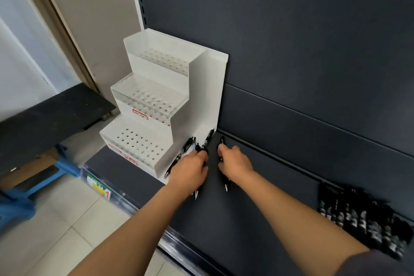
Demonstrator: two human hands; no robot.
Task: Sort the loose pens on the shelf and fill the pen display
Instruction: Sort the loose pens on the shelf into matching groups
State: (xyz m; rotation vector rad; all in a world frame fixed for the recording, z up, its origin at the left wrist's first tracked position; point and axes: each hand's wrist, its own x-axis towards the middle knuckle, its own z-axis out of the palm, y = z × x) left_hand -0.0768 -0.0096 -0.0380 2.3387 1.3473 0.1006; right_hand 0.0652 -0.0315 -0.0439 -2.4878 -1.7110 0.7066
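A white three-step pen display (154,105) with rows of holes stands at the left end of the dark shelf (257,208); its holes hold no pens. Several loose black pens (190,144) lie just right of it. My left hand (190,170) lies over these pens, fingers curled around them. One long black pen (208,138) sticks out past its fingertips. My right hand (234,159) grips a separate black pen (222,141), whose tip shows below the wrist.
A pile of black packaged pens (363,219) lies at the shelf's right. The shelf's front edge carries a price-label rail (100,188). A blue stool (33,186) and a black board (51,114) stand on the tiled floor to the left.
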